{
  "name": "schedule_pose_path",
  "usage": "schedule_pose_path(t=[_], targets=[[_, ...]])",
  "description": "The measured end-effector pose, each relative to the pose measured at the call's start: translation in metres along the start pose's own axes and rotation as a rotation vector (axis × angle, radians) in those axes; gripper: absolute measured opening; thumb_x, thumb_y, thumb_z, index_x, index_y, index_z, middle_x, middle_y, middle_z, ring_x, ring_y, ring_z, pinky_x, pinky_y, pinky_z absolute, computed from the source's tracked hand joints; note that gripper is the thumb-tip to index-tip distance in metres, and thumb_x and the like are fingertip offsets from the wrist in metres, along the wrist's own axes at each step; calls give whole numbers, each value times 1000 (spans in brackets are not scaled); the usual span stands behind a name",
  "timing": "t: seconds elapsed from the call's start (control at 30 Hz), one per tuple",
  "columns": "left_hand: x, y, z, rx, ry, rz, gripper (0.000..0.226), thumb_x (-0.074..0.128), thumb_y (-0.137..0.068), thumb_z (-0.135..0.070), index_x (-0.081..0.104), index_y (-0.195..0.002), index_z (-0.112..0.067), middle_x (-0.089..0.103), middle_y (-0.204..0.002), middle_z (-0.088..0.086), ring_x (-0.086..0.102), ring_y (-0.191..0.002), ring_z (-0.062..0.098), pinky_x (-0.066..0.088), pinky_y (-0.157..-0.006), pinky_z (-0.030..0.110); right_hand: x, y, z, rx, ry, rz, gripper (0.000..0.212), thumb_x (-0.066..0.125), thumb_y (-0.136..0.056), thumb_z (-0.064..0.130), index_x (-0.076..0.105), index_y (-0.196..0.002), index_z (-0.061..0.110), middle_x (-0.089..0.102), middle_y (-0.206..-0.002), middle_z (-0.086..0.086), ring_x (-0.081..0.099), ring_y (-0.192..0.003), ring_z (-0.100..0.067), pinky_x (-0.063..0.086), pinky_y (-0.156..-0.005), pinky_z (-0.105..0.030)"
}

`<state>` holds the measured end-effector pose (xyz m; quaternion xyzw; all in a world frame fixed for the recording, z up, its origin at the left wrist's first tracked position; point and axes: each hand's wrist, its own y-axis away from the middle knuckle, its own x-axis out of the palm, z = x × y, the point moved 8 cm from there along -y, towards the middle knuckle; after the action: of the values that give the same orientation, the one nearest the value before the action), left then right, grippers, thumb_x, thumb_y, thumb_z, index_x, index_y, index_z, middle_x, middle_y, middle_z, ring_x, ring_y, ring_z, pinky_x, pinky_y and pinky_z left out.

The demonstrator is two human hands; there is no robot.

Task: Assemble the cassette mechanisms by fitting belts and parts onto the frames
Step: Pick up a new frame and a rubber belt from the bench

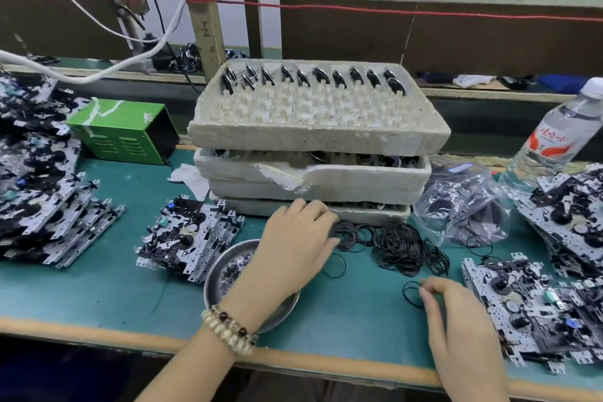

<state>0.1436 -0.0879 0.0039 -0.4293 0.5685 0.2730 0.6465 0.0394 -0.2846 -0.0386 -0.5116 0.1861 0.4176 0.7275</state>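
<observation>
A heap of thin black rubber belts (403, 246) lies on the green mat in front of the foam trays. My left hand (298, 246) reaches over a steel dish and its curled fingertips pinch into the left edge of the belts. My right hand (456, 313) pinches a single black belt (411, 293) just above the mat. Another loose belt (336, 266) lies between the hands. Cassette frames (528, 307) sit stacked at the right, and a smaller stack of frames (192, 233) lies left of the dish.
A steel dish (222, 274) of small washers sits under my left wrist. Stacked foam trays (313, 140) with flywheels stand behind. A large pile of frames (36, 173), a green metal box (125, 132), a plastic bag of parts (466, 202) and a water bottle (554, 137) surround the work area.
</observation>
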Motion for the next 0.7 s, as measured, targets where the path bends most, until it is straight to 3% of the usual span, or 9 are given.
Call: schedule_pose_path(t=[0.07,0.2,0.3,0.37,0.47,0.53,0.63,0.7], targets=[[-13,7,13,-51,2,-63,40,43,-103,-45,56,-134,-23,56,-131,-7,50,-113,18,39,-90,30,-4,1,0,-30,-25,-42,31,49,-92,27,67,-85,3,63,-80,-5,58,-75,-22,42,-78,-24],[-57,37,60,-193,15,-291,20,67,-93,-31,71,-96,-12,67,-92,3,58,-83,25,50,-67,38,-9,4,-8,103,-98,-128,31,51,-91,32,67,-87,6,60,-75,0,47,-69,-8,42,-69,-22],[-70,60,98,-318,-61,-295,19,75,-86,-26,67,-81,-10,63,-80,6,57,-76,31,50,-59,41,-9,3,-8,312,-229,-194,24,50,-89,42,62,-89,21,61,-74,5,57,-68,-3,40,-71,-11],[-70,70,112,-351,-120,-260,24,81,-82,-25,65,-76,-8,61,-75,9,56,-72,34,49,-56,42,-3,-1,7,299,-281,-206,13,58,-91,36,61,-88,24,61,-75,8,57,-76,6,40,-73,-5],[-65,78,122,-351,-159,-206,31,82,-81,-28,62,-70,-7,57,-68,11,54,-65,33,44,-52,38,14,-9,31,228,-340,-153,4,69,-87,16,67,-85,18,63,-80,6,56,-72,-8,47,-70,-25],[-60,78,124,-339,-167,-172,31,82,-82,-24,61,-67,-7,57,-66,11,54,-64,33,42,-50,36,22,-12,40,196,-319,-135,5,67,-82,14,72,-83,15,63,-80,6,54,-67,-12,48,-68,-37],[-52,76,127,-289,-163,-165,27,75,-87,-15,63,-65,-5,58,-65,11,54,-63,32,42,-47,35,26,-14,38,184,-222,-110,8,74,-80,10,74,-84,16,64,-79,7,56,-63,-16,50,-64,-43],[-51,74,127,-244,-179,-180,34,55,-94,-18,62,-63,-6,58,-63,9,53,-62,31,41,-45,34,26,-14,35,211,-213,-100,12,76,-80,9,73,-84,19,64,-79,10,57,-67,-13,48,-66,-39]])
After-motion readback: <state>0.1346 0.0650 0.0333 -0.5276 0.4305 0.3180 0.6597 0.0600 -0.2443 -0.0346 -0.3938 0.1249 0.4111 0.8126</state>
